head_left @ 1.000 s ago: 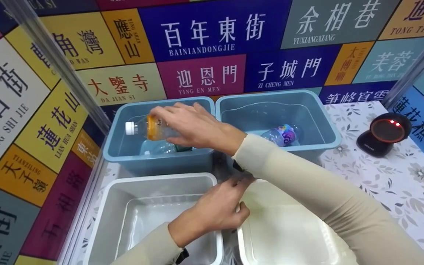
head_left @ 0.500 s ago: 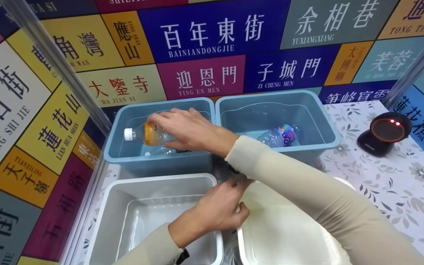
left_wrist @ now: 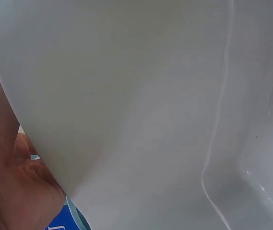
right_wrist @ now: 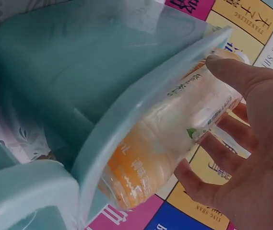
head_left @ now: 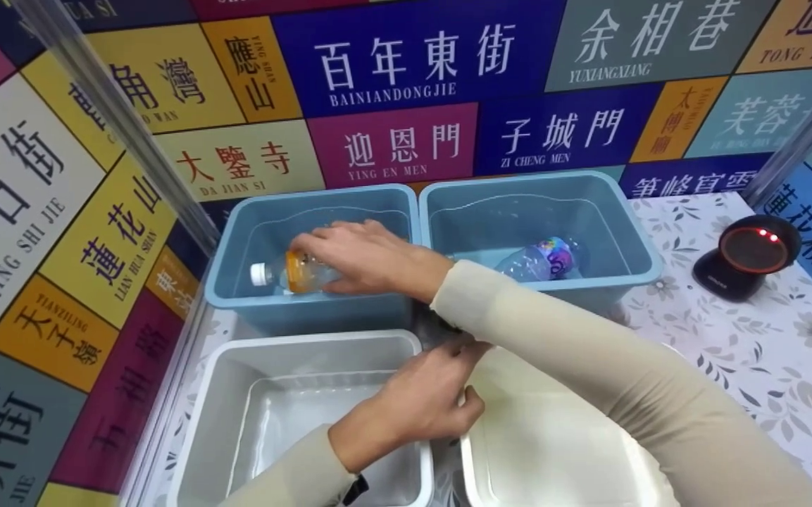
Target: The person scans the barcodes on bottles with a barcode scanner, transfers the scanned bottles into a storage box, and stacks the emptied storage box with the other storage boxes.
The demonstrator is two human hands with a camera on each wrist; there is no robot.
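Observation:
My right hand grips a clear plastic bottle with an orange label and white cap. The bottle lies roughly sideways at the mouth of the left blue bin. From the right wrist view, the thumb lies along the near side of the bottle and the other fingers reach round its far side. My left hand hovers over the gap between the two pale bins, its fingers loosely bent and partly hidden under the right sleeve. I see nothing in it.
In the right blue bin lies a clear bottle with a purple-blue label. A grey-white bin and a cream bin stand in front. A black scanner with red lights sits on the right. Patterned walls close off the back and left.
My right hand has lowered the bottle a little into the left blue bin. The bottle lying inside that bin is now mostly covered. The left hand has kept its place.

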